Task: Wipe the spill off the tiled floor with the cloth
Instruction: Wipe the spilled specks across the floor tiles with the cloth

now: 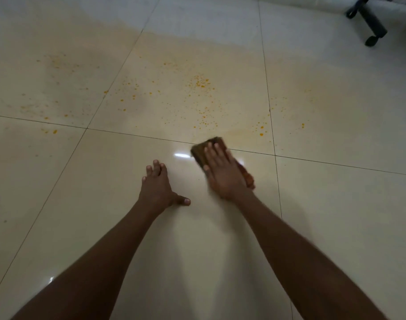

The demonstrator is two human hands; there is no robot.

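Glossy cream tiled floor (128, 227) fills the view, its large square tiles split by thin dark grout lines and catching small glints of light. One brown cloth (211, 147), folded into a rough rectangle with an orange-stained end showing beside the wrist, lies flat across a grout line at the near edge of the spill (197, 88). That spill is a wide scatter of small orange-yellow droplets and a faint yellowish film spread over several tiles beyond the cloth. Two hands are on the floor: the right hand (222, 174) presses down on the cloth with fingers straight and together, slightly blurred; the left hand (158, 188) rests open on bare tile just beside it, fingers spread, thumb out, holding nothing. One black chair base (368, 19) with castors stands at the far right corner.
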